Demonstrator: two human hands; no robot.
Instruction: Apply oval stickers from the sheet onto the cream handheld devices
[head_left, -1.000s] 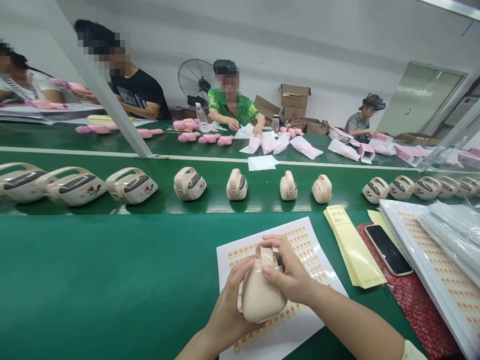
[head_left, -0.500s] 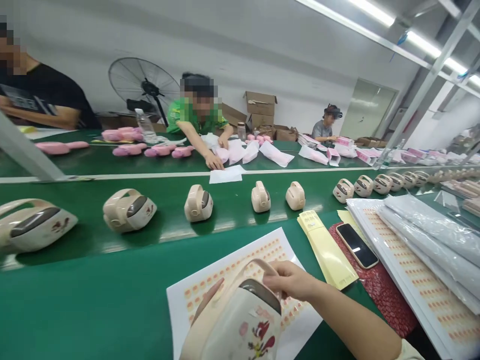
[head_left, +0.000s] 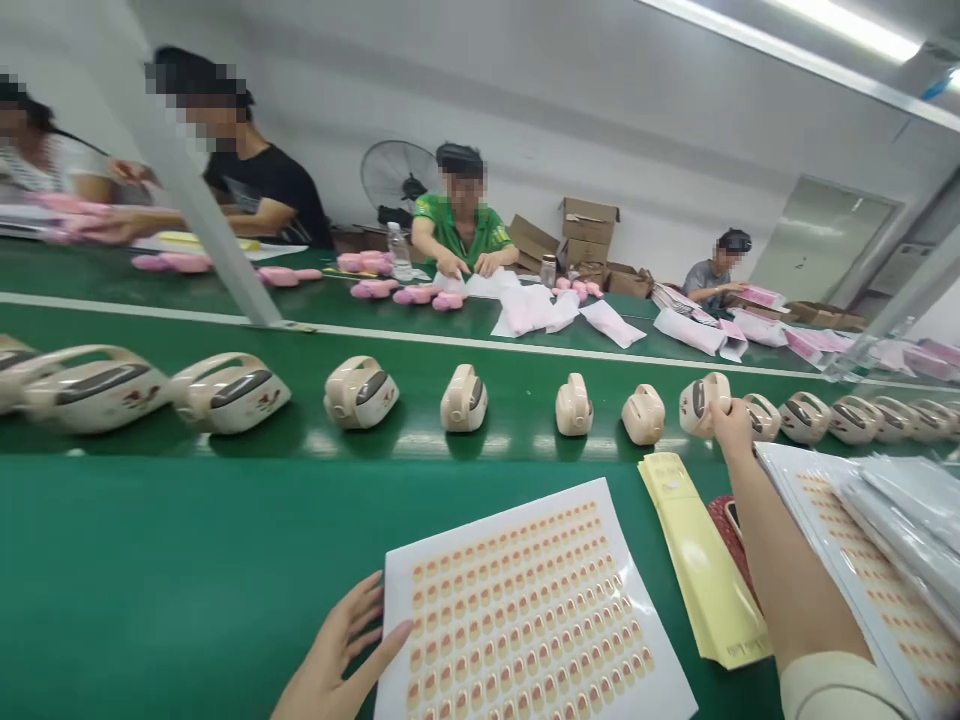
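Grips a cream gadget [head_left: 699, 398] on the far belt [head_left: 420, 442] with right hand [head_left: 726, 425] closed; rests left hand [head_left: 334, 655], fingers spread and empty, at the left edge of the sticker sheet [head_left: 525, 610], beside bare green table [head_left: 187, 580].

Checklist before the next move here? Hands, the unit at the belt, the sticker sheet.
1. Right hand closed on beige unit: ok.
2. Unit lifted clear of belt: cannot tell.
3. Gap between held unit and neighbouring unit: ok.
4. Left hand open, fingertips on sticker sheet edge: ok.
5. Sheet flat, stickers face up: ok.
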